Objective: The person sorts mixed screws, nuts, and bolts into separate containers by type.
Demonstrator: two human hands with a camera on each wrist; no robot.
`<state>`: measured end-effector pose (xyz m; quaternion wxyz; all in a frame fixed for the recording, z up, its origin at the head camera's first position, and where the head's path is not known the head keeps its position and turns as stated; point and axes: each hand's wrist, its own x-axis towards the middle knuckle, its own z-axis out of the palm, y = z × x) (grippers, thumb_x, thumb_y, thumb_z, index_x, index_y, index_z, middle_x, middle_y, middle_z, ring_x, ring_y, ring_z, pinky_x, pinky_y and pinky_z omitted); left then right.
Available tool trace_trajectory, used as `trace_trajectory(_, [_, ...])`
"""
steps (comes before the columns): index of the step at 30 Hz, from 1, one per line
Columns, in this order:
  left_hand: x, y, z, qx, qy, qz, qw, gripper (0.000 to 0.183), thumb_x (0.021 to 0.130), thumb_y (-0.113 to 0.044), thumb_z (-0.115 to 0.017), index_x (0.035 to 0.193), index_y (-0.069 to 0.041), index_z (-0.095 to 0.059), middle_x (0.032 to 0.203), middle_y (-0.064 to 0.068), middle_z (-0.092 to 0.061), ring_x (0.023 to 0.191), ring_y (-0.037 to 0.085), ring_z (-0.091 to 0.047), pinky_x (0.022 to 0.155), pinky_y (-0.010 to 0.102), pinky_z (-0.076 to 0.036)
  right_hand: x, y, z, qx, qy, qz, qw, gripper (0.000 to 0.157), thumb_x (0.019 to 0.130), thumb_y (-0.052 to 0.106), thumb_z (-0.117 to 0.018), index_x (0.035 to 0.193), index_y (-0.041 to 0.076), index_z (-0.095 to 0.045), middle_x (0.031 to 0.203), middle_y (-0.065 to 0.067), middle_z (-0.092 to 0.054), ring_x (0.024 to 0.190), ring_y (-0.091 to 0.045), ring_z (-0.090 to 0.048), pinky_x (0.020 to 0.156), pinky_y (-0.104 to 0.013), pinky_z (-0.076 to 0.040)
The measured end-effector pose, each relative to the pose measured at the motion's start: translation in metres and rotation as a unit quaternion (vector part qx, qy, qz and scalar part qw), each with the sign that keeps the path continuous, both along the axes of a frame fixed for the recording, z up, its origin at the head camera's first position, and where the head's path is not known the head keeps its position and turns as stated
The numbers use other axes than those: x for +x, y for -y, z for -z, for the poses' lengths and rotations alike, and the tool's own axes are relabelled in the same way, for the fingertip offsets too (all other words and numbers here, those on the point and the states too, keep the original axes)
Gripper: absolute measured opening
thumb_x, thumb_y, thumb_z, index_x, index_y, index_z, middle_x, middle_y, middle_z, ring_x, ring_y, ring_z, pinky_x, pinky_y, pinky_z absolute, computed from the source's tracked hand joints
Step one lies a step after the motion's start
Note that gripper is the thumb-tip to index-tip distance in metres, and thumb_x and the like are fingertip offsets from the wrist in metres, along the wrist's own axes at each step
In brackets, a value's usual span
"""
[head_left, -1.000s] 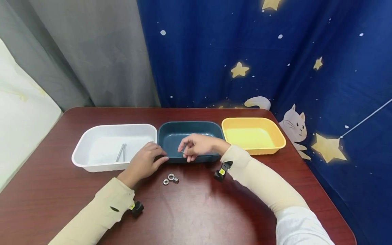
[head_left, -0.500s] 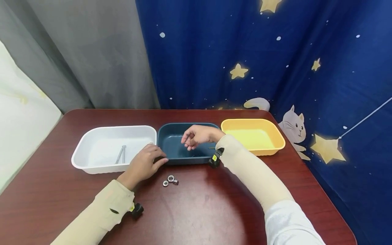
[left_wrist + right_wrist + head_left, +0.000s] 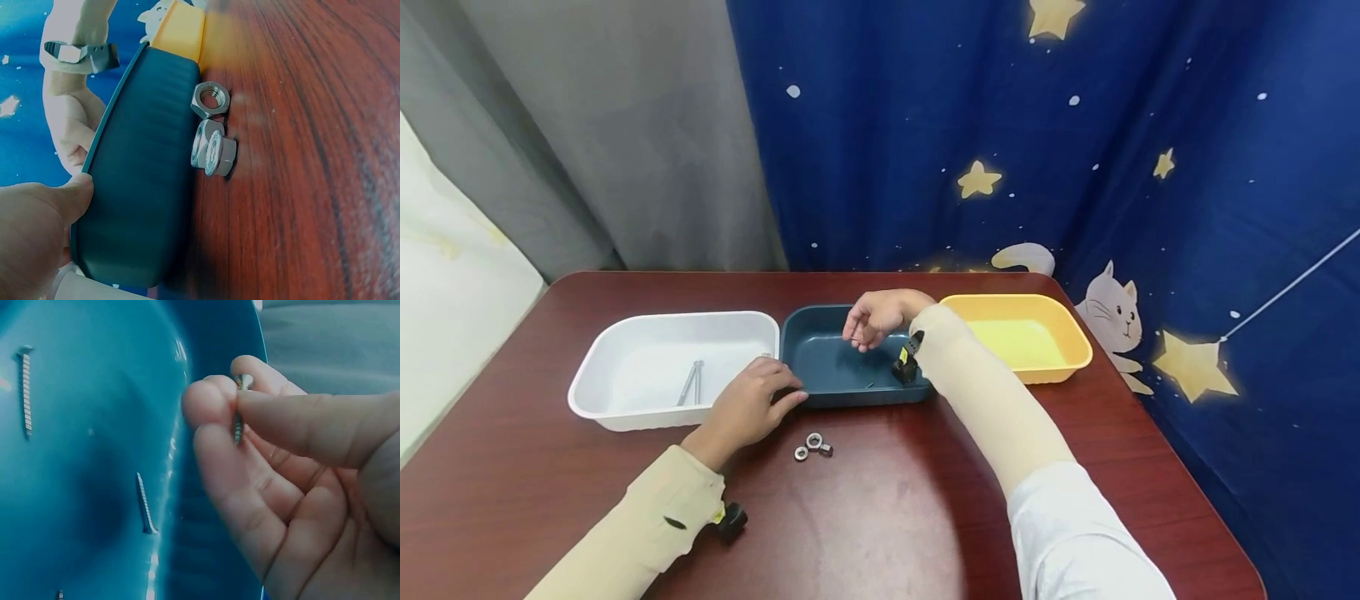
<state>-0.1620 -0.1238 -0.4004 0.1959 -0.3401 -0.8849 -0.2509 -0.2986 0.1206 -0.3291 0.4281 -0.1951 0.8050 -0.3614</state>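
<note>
My right hand (image 3: 874,318) is over the dark teal tray (image 3: 842,398). Its thumb and fingertips pinch a small screw (image 3: 240,409), head up, in the right wrist view. On the tray floor lie one screw (image 3: 26,394) and, closer to the hand, another screw (image 3: 145,503); a third is cut off at the bottom edge. My left hand (image 3: 747,408) holds the teal tray's front left corner, its thumb (image 3: 76,194) on the rim and its fingers mostly hidden. Three metal nuts (image 3: 211,100) sit together on the table before that tray.
To the left stands a white tray (image 3: 625,419) with two long bolts (image 3: 691,383) inside. A yellow tray (image 3: 1060,373) is on the right. All three stand in a row on the dark red table (image 3: 865,517), with curtains (image 3: 880,150) behind.
My right hand has risen from the teal tray's front edge toward its back with the pinched screw. The left hand keeps its place on the corner.
</note>
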Motion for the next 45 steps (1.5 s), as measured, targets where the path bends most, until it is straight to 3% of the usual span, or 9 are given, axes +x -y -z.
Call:
trace_trajectory(6, [0.001,0.001,0.000,-0.002,0.007,-0.004,1.0000,0.016,0.084,-0.020,-0.077,0.091,-0.007,-0.075,0.088,0.001,-0.067,0.092,0.021,-0.058,0.086,0.040,-0.049,-0.011,0.005,0.004,0.044,-0.005,0.002,0.999,0.031,0.090,-0.016,-0.052,0.120,-0.010,-0.060,0.096,-0.017,-0.067,0.079,-0.018,-0.063,0.078,-0.032,-0.054])
trace_trajectory(16, [0.002,0.002,-0.002,-0.006,0.012,-0.005,0.9999,0.016,0.084,-0.020,-0.077,0.092,-0.006,-0.075,0.088,0.002,-0.067,0.093,0.021,-0.058,0.087,0.040,-0.049,-0.014,0.005,0.018,0.090,-0.007,0.030,0.995,0.022,0.092,-0.009,-0.058,0.111,-0.003,-0.065,0.094,-0.014,-0.067,0.079,-0.018,-0.063,0.079,-0.031,-0.054])
trace_trajectory(28, [0.001,0.002,-0.001,-0.005,0.005,-0.006,1.0000,0.014,0.084,-0.019,-0.077,0.090,-0.007,-0.074,0.087,0.001,-0.066,0.092,0.021,-0.058,0.086,0.040,-0.049,-0.005,-0.010,0.011,0.076,-0.058,0.016,0.995,0.027,0.093,-0.006,-0.057,0.120,-0.003,-0.061,0.107,-0.016,-0.067,0.089,-0.021,-0.066,0.081,-0.033,-0.054])
trace_trajectory(34, [0.000,0.001,-0.002,-0.007,0.009,-0.002,0.9999,0.014,0.083,-0.017,-0.078,0.091,-0.006,-0.074,0.088,0.003,-0.066,0.092,0.022,-0.058,0.086,0.041,-0.049,0.005,-0.033,0.001,0.017,-0.099,0.047,0.994,0.031,0.094,0.000,-0.058,0.124,-0.007,-0.057,0.116,-0.024,-0.064,0.101,-0.032,-0.066,0.086,-0.038,-0.053])
trace_trajectory(39, [0.002,0.001,-0.004,-0.017,0.016,-0.006,0.9997,0.016,0.083,-0.017,-0.077,0.093,-0.005,-0.074,0.089,0.004,-0.067,0.093,0.023,-0.058,0.086,0.041,-0.049,0.015,-0.061,-0.003,-0.020,-0.167,0.099,0.981,0.031,0.096,0.002,-0.056,0.125,-0.008,-0.056,0.116,-0.026,-0.063,0.100,-0.034,-0.066,0.084,-0.038,-0.054])
trace_trajectory(45, [0.003,-0.001,-0.008,-0.036,0.035,-0.016,0.9986,0.020,0.085,-0.020,-0.076,0.098,-0.004,-0.074,0.094,0.006,-0.068,0.096,0.024,-0.059,0.087,0.042,-0.050,0.025,-0.104,0.003,-0.021,-0.281,0.177,0.943,0.028,0.095,0.005,-0.059,0.121,-0.003,-0.061,0.110,-0.022,-0.066,0.096,-0.031,-0.066,0.079,-0.036,-0.054])
